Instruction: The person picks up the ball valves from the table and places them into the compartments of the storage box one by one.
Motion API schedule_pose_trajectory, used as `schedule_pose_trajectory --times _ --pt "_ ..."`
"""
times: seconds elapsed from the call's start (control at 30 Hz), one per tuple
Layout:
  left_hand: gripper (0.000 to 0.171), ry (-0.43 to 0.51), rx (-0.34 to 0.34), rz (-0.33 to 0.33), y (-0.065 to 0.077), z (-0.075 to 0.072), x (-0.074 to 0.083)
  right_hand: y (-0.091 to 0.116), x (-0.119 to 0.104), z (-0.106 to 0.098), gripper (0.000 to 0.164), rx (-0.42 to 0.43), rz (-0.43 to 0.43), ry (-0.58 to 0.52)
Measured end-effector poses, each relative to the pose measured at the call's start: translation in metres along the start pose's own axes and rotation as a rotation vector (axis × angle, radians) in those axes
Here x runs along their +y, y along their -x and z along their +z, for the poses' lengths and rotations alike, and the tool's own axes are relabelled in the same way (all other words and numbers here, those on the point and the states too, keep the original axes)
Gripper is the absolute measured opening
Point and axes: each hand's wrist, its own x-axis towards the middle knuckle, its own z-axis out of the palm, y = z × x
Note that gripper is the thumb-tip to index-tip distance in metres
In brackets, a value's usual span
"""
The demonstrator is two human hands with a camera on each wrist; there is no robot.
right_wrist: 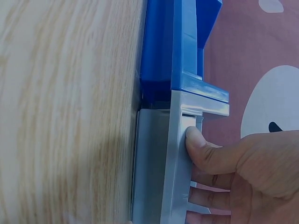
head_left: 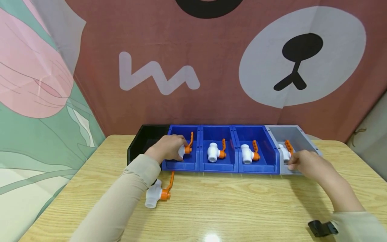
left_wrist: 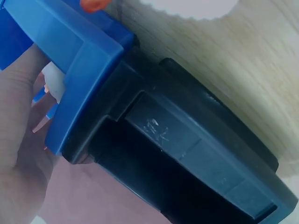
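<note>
My left hand (head_left: 169,147) reaches into the leftmost blue bin (head_left: 181,165) and grips a white plastic ball valve (head_left: 182,152) with an orange lever. Its fingers partly cover the white body; the lever sticks up beside them. At the right end, my right hand (head_left: 311,164) has its fingers curled at the orange knob side of another ball valve (head_left: 283,153) in the grey bin (head_left: 302,134). The right thumb (right_wrist: 196,137) overlaps the grey front lip, and the other fingertips are hidden behind it. A third ball valve (head_left: 154,194) lies on the table below my left forearm.
Two more blue bins in the row each hold a ball valve, one in the middle (head_left: 213,153) and one to its right (head_left: 247,154). A black bin (head_left: 148,134) forms the left end. The wooden table (head_left: 229,201) extends in front; a printed cloth (head_left: 217,101) hangs behind.
</note>
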Motion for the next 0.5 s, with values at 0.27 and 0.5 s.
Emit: schedule_pose_trajectory --times 0.27,0.5 --pt "0.048 -0.005 -0.010 0.020 -0.0012 0.0027 0.0012 0.0006 -0.0017 -0.0001 0.005 -0.008 0.013 -0.004" --pt "0.048 -0.006 -0.033 0.004 -0.0025 0.0038 0.0035 0.0005 -0.0027 -0.0011 0.006 -0.013 0.025 0.002"
